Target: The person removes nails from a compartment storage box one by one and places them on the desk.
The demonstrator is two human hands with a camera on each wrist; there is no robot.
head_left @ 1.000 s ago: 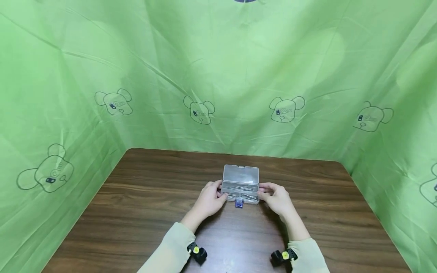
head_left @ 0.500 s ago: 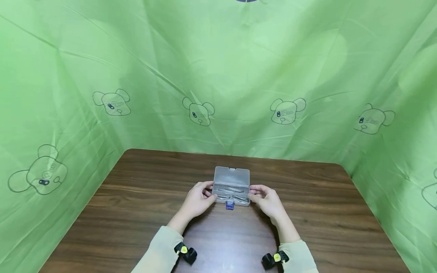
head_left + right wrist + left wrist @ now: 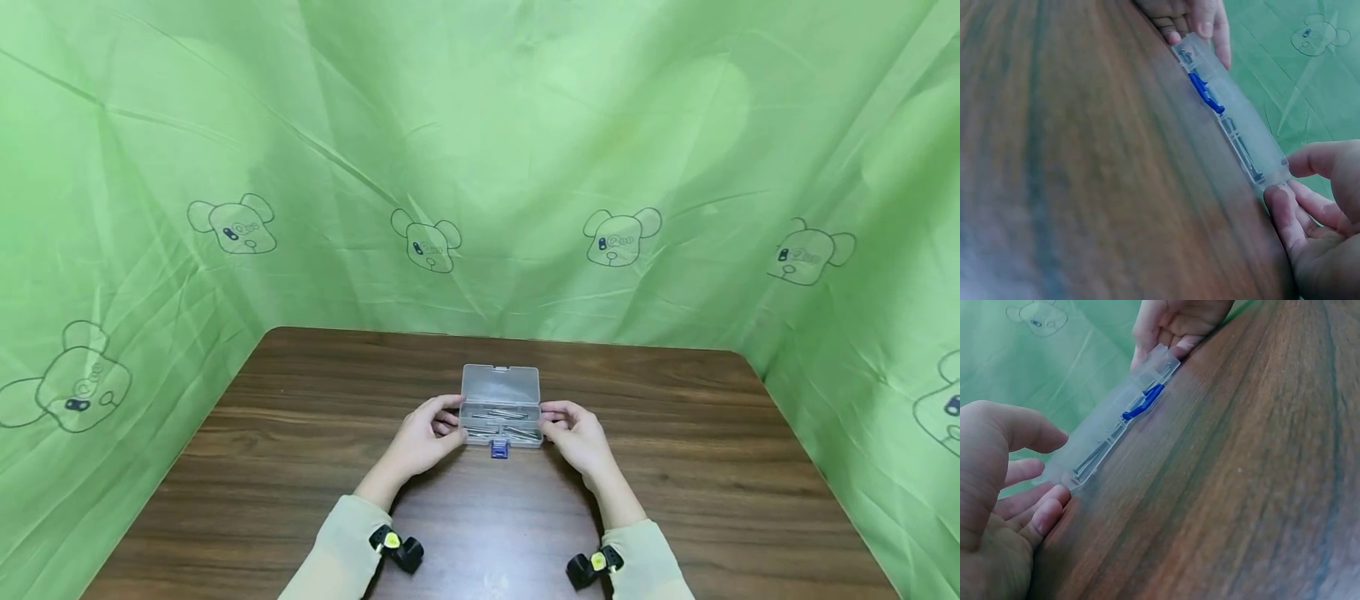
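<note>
A clear plastic box (image 3: 501, 421) lies on the brown wooden table (image 3: 300, 467), its lid (image 3: 501, 384) standing open at the back. Thin metal pins lie inside it, and a blue latch (image 3: 499, 449) hangs from its front edge. My left hand (image 3: 441, 425) holds the box's left end with thumb and fingers. My right hand (image 3: 559, 423) holds the right end the same way. The left wrist view shows the box (image 3: 1116, 425) edge-on with my left hand (image 3: 1041, 481) at its near corner. In the right wrist view my right hand (image 3: 1291, 187) pinches the near end of the box (image 3: 1235, 119).
Green cloth printed with bear heads (image 3: 525, 167) walls the table at the back and on both sides. Bare wood stretches left, right and in front of the box. Small black and yellow cameras (image 3: 396, 546) sit on both wrists.
Both hands and the box between them have shifted a little to the left on the table. The hold on the two ends and the open lid look the same.
</note>
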